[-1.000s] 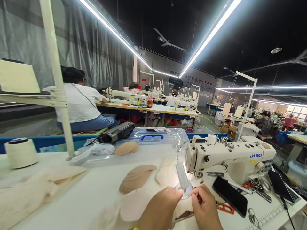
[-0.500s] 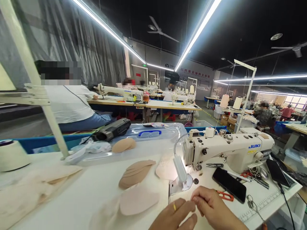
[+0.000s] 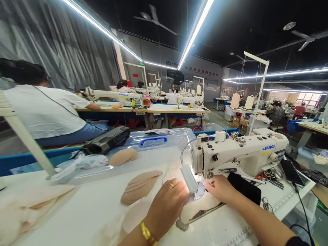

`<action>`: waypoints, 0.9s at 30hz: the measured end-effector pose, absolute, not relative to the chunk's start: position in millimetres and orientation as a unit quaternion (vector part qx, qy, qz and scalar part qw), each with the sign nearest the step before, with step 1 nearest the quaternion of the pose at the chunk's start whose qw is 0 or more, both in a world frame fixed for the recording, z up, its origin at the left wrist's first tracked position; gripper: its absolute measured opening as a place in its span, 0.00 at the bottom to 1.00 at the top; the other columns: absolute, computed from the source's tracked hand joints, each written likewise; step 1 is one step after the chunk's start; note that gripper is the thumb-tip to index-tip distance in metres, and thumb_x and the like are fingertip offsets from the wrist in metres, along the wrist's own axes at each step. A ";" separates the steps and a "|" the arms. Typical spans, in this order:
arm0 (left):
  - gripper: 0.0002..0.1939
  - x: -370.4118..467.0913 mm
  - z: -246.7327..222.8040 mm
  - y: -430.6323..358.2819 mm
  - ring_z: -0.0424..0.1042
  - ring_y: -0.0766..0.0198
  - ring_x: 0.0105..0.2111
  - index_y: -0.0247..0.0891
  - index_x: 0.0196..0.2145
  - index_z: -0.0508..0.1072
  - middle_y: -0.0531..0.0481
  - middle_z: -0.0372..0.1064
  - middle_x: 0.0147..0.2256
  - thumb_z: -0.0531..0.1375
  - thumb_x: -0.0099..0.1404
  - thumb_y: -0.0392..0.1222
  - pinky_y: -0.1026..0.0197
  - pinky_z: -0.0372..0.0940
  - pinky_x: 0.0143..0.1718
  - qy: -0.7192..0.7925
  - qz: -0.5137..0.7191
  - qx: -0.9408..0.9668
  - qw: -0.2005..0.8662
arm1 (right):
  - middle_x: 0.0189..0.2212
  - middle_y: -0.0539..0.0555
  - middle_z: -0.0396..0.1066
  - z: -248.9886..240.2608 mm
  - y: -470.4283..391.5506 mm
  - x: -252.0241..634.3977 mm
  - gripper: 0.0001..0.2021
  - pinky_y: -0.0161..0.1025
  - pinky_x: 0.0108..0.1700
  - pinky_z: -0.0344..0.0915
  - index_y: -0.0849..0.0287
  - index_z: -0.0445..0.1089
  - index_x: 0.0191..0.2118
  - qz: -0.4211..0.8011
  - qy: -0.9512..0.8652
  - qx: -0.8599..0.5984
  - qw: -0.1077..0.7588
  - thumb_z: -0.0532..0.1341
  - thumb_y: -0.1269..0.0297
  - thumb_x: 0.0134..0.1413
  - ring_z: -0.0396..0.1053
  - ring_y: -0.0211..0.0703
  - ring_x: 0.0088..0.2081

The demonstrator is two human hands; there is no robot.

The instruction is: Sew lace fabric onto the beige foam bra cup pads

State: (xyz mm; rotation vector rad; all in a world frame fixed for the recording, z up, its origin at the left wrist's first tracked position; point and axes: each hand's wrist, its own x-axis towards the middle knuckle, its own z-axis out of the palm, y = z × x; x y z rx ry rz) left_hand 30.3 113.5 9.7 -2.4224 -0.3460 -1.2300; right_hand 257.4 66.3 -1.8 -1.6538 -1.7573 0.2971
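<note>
At the white JUKI sewing machine (image 3: 246, 150), my hands are on either side of the needle area. My left hand (image 3: 170, 201) is curled left of the small lamp (image 3: 189, 177), fingertips hidden behind it. My right hand (image 3: 221, 188) is pinched close beside the round needle plate (image 3: 200, 192), below the machine head. Anything between the fingers of either hand is too small or hidden to make out. Left of my left hand lies a stack of beige oval pads (image 3: 139, 188). A paler pad (image 3: 134, 215) is partly covered by my left forearm.
A black phone (image 3: 244, 188), snips (image 3: 227, 170) and a ruler (image 3: 283, 201) lie on the right of the table. Behind the pads is a clear plastic box (image 3: 176, 140) with a blue handle. Beige fabric (image 3: 33, 208) spreads at left. A co-worker (image 3: 48, 106) sits beyond.
My hands were together in front of the needle plate. They have moved forward and apart, to either side of the needle area. The view has shifted slightly.
</note>
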 end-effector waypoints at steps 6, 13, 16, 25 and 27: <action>0.18 44.3 -8.2 80.4 0.74 0.60 0.36 0.42 0.48 0.72 0.49 0.79 0.42 0.47 0.74 0.26 0.57 0.68 0.42 -0.019 -0.337 -0.938 -0.076 | 0.21 0.43 0.69 -0.3 -26.9 254.3 0.10 0.32 0.30 0.56 0.55 0.71 0.29 0.285 -0.688 -0.589 0.313 0.62 0.72 0.63 0.65 0.37 0.25; 0.16 44.3 -18.6 88.8 0.71 0.56 0.34 0.40 0.33 0.70 0.47 0.72 0.35 0.48 0.78 0.34 0.57 0.65 0.36 -0.145 -0.217 -0.955 -0.141 | 0.45 0.57 0.78 -14.7 -52.5 285.1 0.08 0.44 0.49 0.67 0.58 0.77 0.48 0.023 -0.705 -0.654 0.271 0.64 0.73 0.66 0.72 0.52 0.47; 0.16 45.1 -20.5 90.6 0.68 0.56 0.32 0.40 0.30 0.67 0.46 0.70 0.32 0.47 0.76 0.33 0.55 0.62 0.34 -0.187 -0.195 -0.954 -0.133 | 0.47 0.62 0.78 -21.2 -40.2 297.8 0.07 0.49 0.48 0.65 0.60 0.77 0.47 -0.069 -0.681 -0.707 0.177 0.64 0.73 0.67 0.72 0.58 0.47; 0.13 47.8 -16.6 89.6 0.66 0.57 0.30 0.41 0.28 0.62 0.48 0.70 0.30 0.48 0.71 0.33 0.56 0.61 0.35 -0.246 -0.185 -0.937 -0.164 | 0.33 0.51 0.79 -0.5 -37.5 269.4 0.07 0.38 0.32 0.57 0.56 0.69 0.50 -0.010 -0.681 -0.713 0.167 0.54 0.63 0.77 0.76 0.46 0.31; 0.12 48.2 -16.6 89.8 0.67 0.56 0.32 0.42 0.29 0.63 0.48 0.71 0.31 0.49 0.71 0.34 0.56 0.62 0.36 -0.253 -0.187 -0.932 -0.178 | 0.35 0.52 0.81 1.9 -35.2 250.3 0.07 0.38 0.34 0.57 0.55 0.68 0.50 0.014 -0.693 -0.710 0.121 0.60 0.59 0.74 0.78 0.48 0.34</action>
